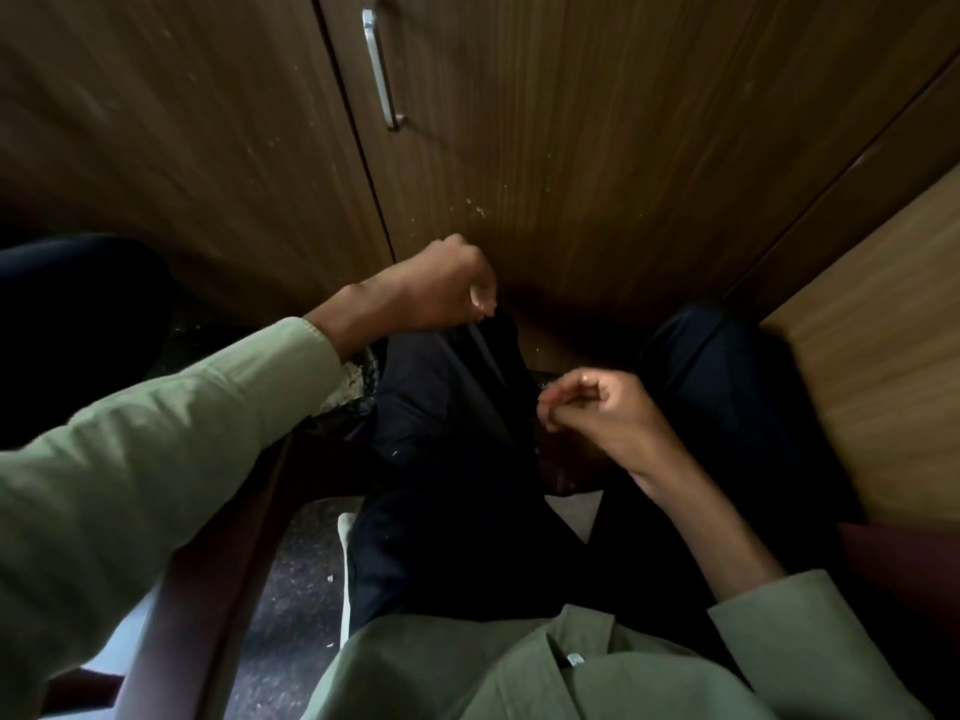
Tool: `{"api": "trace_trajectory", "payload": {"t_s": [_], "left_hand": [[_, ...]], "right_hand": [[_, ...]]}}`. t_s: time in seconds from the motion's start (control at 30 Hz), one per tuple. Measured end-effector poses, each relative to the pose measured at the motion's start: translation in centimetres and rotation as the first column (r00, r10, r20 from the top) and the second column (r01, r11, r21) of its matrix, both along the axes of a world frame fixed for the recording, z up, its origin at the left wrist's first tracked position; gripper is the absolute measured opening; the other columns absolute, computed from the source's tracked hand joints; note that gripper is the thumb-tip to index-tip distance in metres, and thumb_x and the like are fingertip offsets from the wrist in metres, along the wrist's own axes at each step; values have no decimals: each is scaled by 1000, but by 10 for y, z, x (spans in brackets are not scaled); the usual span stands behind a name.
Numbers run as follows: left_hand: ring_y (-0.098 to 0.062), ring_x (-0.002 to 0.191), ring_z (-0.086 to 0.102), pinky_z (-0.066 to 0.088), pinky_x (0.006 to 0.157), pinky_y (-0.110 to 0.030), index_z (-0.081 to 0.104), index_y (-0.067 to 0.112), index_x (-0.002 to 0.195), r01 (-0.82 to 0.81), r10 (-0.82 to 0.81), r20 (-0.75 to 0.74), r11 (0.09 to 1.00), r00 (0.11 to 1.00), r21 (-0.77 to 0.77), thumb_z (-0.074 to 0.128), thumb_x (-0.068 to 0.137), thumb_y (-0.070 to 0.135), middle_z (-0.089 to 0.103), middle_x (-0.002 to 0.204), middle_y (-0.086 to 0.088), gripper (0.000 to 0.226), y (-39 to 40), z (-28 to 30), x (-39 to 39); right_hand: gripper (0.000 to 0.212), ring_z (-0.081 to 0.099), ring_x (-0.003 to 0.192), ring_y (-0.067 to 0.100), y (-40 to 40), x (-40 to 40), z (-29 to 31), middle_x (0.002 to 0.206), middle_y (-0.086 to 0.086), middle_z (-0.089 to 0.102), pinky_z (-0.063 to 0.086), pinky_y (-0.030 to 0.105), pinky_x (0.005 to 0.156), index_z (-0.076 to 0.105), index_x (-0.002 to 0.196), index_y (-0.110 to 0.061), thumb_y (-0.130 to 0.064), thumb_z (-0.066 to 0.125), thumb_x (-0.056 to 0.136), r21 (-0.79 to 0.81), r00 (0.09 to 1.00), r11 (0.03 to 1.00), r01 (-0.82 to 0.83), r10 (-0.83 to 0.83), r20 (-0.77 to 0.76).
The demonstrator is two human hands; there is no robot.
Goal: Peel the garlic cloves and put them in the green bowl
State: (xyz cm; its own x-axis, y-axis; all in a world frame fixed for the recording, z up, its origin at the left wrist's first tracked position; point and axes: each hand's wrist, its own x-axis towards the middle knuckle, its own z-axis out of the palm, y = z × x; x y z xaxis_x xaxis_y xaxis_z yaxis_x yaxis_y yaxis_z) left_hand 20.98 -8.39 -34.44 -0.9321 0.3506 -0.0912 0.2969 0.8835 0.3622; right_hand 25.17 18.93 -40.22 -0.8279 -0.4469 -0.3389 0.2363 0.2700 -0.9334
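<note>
- Garlic cloves: none can be made out for certain; whatever the hands may hold is too small and blurred to identify. The green bowl does not show in this view.
- Right hand (587, 407): fingers curled tight, fingertips pressed against the thumb over the lap. The grip is closed in a pinch, but I cannot tell what, if anything, sits in it.
- Left hand (441, 288): raised above the left knee, close to the cupboard front, fingers curled under with the thumb against them. A thin dark strip (485, 353) runs down from below the fist; whether the grip holds it cannot be told.
- Sleeves: both arms wear pale green sleeves (156, 459); the shirt front (519, 667) of the same cloth fills the bottom edge.
- Legs: dark trousers (441, 459) cover both knees, which point towards the cupboard.
- Seat: a dark red chair (208, 589) frame shows at the left thigh.
- Basket: a dark woven container (358, 376) with pale scraps inside sits on the floor, partly hidden under the left forearm.
- Cupboard (571, 148): brown wood-grain doors with a metal handle (382, 70) stand directly ahead.
- Panel: a lighter wooden board (883, 356) stands at the right.
- Floor (301, 574): dark and speckled, seen beside the chair.
</note>
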Motion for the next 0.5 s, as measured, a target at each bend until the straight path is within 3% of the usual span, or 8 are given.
{"api": "trace_trajectory", "payload": {"t_s": [0.07, 0.13, 0.23, 0.33, 0.43, 0.5], "left_hand": [[8, 80, 69, 59, 80, -19, 83, 16, 93, -77, 78, -15, 993, 997, 89, 81, 85, 5, 74, 84, 16, 13, -17, 9, -1], [13, 77, 69, 53, 74, -7, 84, 16, 90, -174, 179, -13, 968, 984, 179, 82, 82, 0, 74, 81, 19, 18, -38, 17, 3], [-3, 74, 76, 58, 69, -14, 83, 11, 88, -370, 378, 49, 861, 925, 348, 86, 81, 0, 80, 80, 3, 14, -77, 17, 21], [-14, 69, 76, 61, 67, -21, 82, 7, 90, -561, 572, 155, 651, 805, 512, 88, 81, 5, 80, 79, -7, 11, -115, -1, 41], [-13, 65, 75, 62, 64, -22, 80, 4, 89, -700, 722, 263, 405, 639, 589, 82, 88, 4, 79, 78, -8, 2, -150, -40, 61], [-13, 61, 73, 61, 61, -22, 80, 6, 84, -750, 781, 334, 245, 528, 614, 78, 92, 3, 78, 75, -10, 9, -171, -76, 74]], "right_hand": [[13, 72, 76, 15, -14, -13, 12, 88, 7, 77, 58, 23, 74, 76, 91, -3, 5, 80, 83, -62, 1000, 998, 9, -8, 9], [14, 72, 80, 14, -39, -28, 23, 89, 4, 77, 61, 25, 79, 77, 92, -5, 5, 80, 83, -128, 1000, 991, -28, 28, 1], [14, 73, 85, 18, -94, -47, 36, 93, 7, 77, 62, 29, 86, 77, 95, -1, 6, 79, 83, -194, 994, 975, -105, 102, -25], [17, 72, 80, 20, -160, -60, 36, 91, 15, 74, 62, 26, 81, 74, 101, 9, 10, 77, 84, -192, 986, 967, -165, 166, -8], [17, 72, 75, 19, -228, -69, 20, 90, 21, 73, 63, 23, 77, 71, 103, 15, 15, 72, 86, -124, 973, 966, -227, 232, 22], [14, 71, 74, 20, -272, -72, 3, 85, 19, 72, 63, 25, 76, 71, 101, 16, 17, 68, 88, -55, 966, 965, -255, 257, 33]]}}
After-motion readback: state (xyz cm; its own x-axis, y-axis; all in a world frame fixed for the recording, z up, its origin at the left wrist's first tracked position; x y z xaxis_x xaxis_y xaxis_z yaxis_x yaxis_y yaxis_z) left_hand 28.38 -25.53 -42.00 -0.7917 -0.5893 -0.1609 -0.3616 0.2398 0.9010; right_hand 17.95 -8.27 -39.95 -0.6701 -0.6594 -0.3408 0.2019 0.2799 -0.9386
